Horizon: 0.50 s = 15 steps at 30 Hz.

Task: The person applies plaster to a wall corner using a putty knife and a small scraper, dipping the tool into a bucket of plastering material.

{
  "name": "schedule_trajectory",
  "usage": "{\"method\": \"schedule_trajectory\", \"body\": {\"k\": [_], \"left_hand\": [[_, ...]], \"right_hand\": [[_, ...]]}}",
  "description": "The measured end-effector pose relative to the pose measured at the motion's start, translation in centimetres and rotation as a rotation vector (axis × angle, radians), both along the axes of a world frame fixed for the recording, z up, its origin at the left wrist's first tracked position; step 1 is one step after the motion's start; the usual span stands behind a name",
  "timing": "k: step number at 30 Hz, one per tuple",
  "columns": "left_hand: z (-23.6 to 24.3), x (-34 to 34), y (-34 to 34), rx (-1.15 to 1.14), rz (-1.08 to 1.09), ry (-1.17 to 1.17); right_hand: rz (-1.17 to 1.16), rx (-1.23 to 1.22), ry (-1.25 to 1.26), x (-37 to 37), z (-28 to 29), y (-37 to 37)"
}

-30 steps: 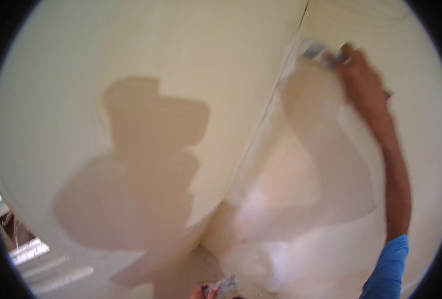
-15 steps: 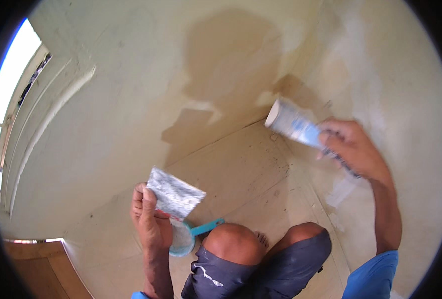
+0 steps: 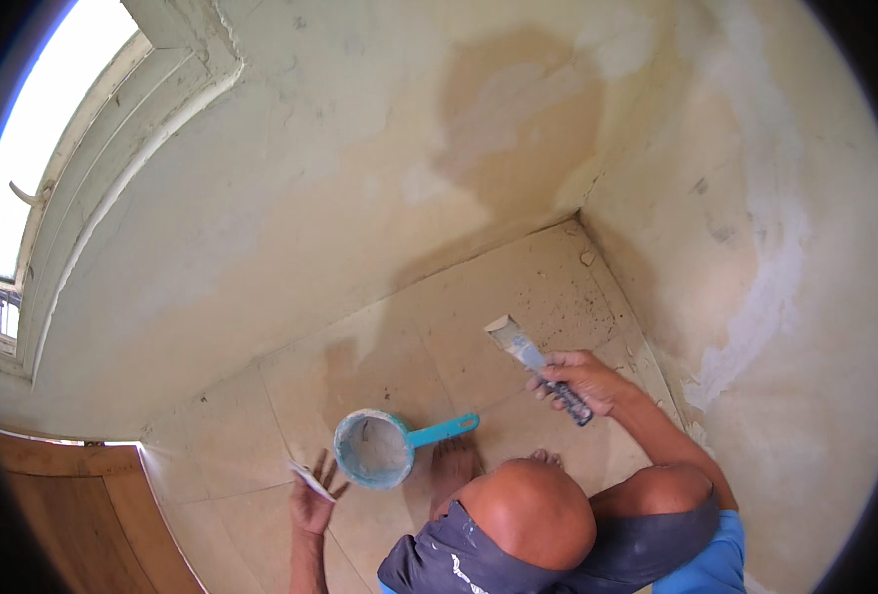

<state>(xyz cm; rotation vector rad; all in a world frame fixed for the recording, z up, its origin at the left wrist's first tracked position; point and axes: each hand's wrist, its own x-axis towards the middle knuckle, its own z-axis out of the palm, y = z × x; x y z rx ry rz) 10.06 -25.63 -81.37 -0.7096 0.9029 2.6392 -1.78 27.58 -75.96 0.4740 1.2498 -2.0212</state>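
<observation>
While right hand (image 3: 585,379) has fingers clamped on a putty knife (image 3: 524,351), left hand (image 3: 307,510) pinches a thin plate (image 3: 313,482) near the teal-handled pot (image 3: 348,458).

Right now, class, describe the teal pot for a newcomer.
Start with the floor, then find the left hand at lower left. Just right of it sits the pot, handle pointing right; its round, hollow shape sets it apart from the flat scraper.

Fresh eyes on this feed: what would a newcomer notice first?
Probably the round pot with its turquoise handle, on the floor just right of the left hand, which holds a thin pale piece. Next, the putty knife in the right hand, then the glaring window at upper left.
</observation>
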Motion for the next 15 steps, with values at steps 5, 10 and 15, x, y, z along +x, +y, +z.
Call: {"method": "schedule_trajectory", "body": {"k": [5, 10, 15], "left_hand": [[-2.2, -0.9, 6.1, 0.141, 0.079, -0.082], [-3.6, -4.8, 10.0, 0.299, 0.07, -0.087], [-6.5, -10.6, 16.5, 0.429, -0.102, -0.019]], "right_hand": [[-0.142, -0.073, 0.136, 1.9, -2.3, -4.9], [-0.154, 0.061, 0.252, 2.6, -0.7, -6.8], [-0.278, 0.214, 0.269, 2.2, 0.1, -3.7]]}}
